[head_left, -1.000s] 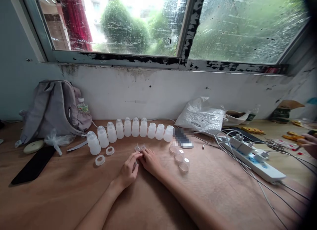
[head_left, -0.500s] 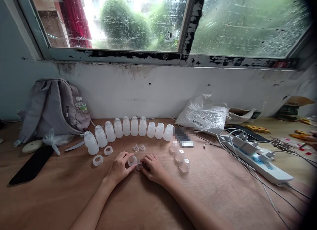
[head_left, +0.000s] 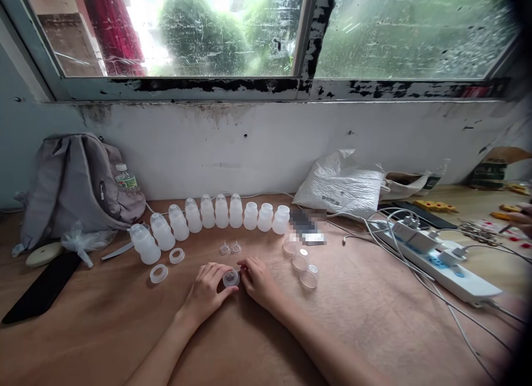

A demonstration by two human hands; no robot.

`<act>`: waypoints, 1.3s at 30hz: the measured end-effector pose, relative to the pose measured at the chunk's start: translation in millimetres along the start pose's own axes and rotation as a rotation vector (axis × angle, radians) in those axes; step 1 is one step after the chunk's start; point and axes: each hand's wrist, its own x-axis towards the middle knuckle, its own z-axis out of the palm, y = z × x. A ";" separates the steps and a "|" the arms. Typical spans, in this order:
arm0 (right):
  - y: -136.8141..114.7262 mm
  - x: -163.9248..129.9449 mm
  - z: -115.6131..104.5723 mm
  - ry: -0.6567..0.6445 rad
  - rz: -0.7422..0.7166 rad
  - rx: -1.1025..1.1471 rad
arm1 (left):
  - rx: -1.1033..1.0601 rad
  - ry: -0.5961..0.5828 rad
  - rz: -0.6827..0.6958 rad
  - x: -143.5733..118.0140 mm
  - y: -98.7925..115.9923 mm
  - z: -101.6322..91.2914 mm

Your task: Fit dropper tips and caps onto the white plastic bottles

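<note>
My left hand [head_left: 205,291] and my right hand [head_left: 258,280] meet on the wooden table [head_left: 266,341], both gripping a small white collar ring [head_left: 230,278] with a clear teat in it. Just beyond my fingers lie two loose clear teats [head_left: 230,248]. A curved row of several small translucent bottles [head_left: 211,214] stands behind them, some capped. Two loose white rings [head_left: 167,264] lie to the left. Several clear dome caps [head_left: 301,262] lie to the right of my right hand.
A grey backpack [head_left: 75,183] leans at the back left, with a black phone [head_left: 39,289] and a small plastic bag in front. At the right are a white plastic bag [head_left: 343,186], a power strip [head_left: 440,261] with cables, and another person's hand [head_left: 521,219].
My hands drew back from the two loose teats toward me, picked up a ring and teat, and now hold them together. The camera tilted down slightly.
</note>
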 end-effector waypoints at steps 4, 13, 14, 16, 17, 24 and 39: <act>-2.5 0.3 -1.1 0.000 -0.003 -0.008 | 0.045 -0.047 0.005 -0.3 0.3 1.7; -1.8 0.4 -0.6 0.014 -0.020 -0.028 | 0.091 -0.019 -0.056 -1.2 2.9 1.8; -1.5 0.6 -0.2 0.014 -0.021 -0.030 | 0.088 -0.022 -0.068 -0.9 3.4 1.3; -0.8 0.8 0.4 0.008 -0.025 -0.033 | 0.075 -0.018 -0.092 -0.3 4.0 1.1; -0.7 0.9 0.4 0.001 -0.030 -0.035 | 0.061 -0.013 -0.101 0.1 3.9 1.6; -12.5 -1.4 -10.1 -0.113 -0.145 0.042 | -0.287 0.066 -0.290 3.1 7.0 7.9; -15.5 1.1 -10.2 0.141 0.016 0.206 | -0.494 0.088 -0.279 0.3 32.8 7.7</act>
